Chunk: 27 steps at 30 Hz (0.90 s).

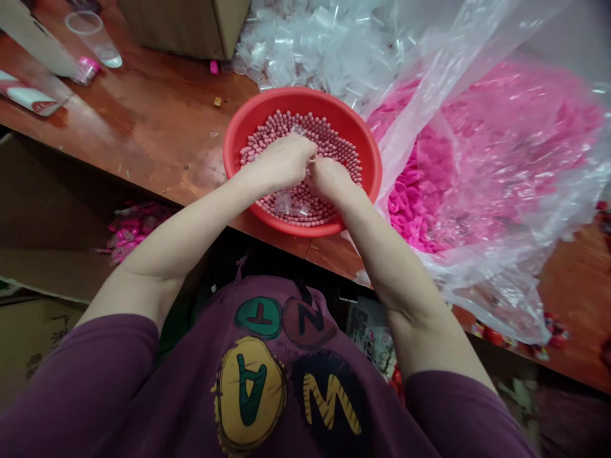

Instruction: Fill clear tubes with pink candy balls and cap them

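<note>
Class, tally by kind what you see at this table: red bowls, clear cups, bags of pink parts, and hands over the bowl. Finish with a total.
bowl: 1
cup: 1
bag: 1
hands: 2 (left hand, right hand)
Total: 5

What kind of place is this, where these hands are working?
Most likely a small packing or assembly workshop. The left hand and right hand meet over a red basin of small pink balls, beside a big clear bag of pink plastic parts and a heap of clear plastic pieces.
</note>
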Motion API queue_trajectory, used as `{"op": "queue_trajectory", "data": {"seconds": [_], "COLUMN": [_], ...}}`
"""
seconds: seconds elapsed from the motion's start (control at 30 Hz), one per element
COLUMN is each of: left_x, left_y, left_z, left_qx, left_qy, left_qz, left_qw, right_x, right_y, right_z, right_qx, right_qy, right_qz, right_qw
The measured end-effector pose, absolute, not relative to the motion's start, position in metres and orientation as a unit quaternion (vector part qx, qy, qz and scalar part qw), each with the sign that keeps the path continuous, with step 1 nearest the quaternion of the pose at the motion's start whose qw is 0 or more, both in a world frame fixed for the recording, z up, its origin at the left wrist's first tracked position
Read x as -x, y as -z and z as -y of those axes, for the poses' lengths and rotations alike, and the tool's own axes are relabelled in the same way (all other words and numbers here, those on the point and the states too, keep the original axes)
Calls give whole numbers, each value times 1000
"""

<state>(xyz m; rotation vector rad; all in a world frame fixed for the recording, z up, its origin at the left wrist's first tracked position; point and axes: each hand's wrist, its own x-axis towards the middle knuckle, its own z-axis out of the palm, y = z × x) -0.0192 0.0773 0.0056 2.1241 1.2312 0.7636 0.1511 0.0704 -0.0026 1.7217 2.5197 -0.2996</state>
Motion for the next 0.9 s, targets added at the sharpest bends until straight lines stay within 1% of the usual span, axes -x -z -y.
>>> {"op": "queue_trajectory", "data": {"seconds": [0.07,0.13,0.23,0.3,0.33,0.4,0.5,0.6,0.67,0.77,0.83,0.9], "left_x": [12,9,7,5,4,0,-6,-20,-32,-51,-59,-62], "left_y": [1,6,11,13,13,15,22,36,45,54,55,51], "left_z": [-96,-105,-107,-105,-104,-103,-103,-99,-95,-90,-88,-86], "left_qx": [-809,-814,-796,-789,-792,-816,-873,-920,-926,-899,-862,-810], "left_qy": [-241,-229,-261,-276,-276,-261,-195,-103,-69,-49,-60,-103], "left_qz": [-454,-449,-445,-442,-440,-433,-398,-333,-310,-337,-369,-401], "left_qw": [285,290,318,326,319,280,203,181,204,276,341,415], "right_x": [-158,-166,-176,-182,-185,-195,-221,-261,-292,-334,-355,-367], "right_y": [5,6,3,1,0,-2,-10,-21,-26,-20,-9,5], "right_z": [-79,-84,-82,-78,-76,-72,-62,-42,-27,-4,10,21], "right_qx": [-589,-607,-607,-582,-571,-565,-578,-590,-607,-641,-669,-702], "right_qy": [116,159,306,408,431,409,309,271,254,217,199,179], "right_qz": [-799,-771,-677,-615,-601,-602,-619,-618,-596,-547,-514,-498], "right_qw": [-14,-110,-283,-341,-356,-388,-432,-444,-460,-492,-498,-477]}}
